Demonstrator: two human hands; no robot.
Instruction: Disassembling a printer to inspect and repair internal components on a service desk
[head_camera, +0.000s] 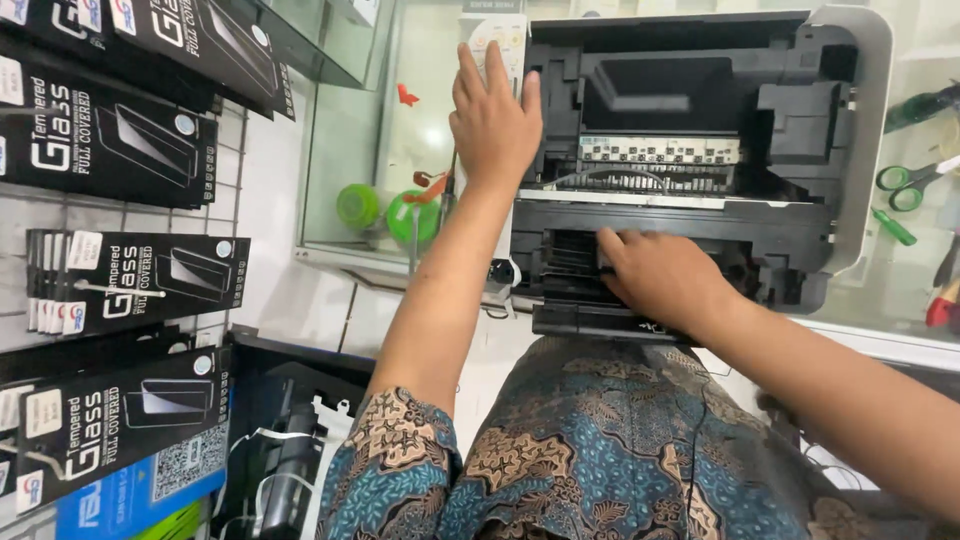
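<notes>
Glass counter bears opened printer (700, 150) facing the wearer; both hands flat, ungrasping.

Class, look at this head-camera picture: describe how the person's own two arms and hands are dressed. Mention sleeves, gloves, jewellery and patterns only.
Both hands are bare: the left hand and the right hand show no gloves, rings or watch. The forearms are uncovered. The left arm has a short sleeve ending near the elbow, in batik-style fabric of teal-blue with brown and cream floral motifs. The right arm's sleeve is out of view.

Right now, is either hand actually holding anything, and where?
Nothing is lifted. The left hand lies flat on the opened printer's left top edge; the right hand reaches into its front slot, fingertips hidden.
</notes>
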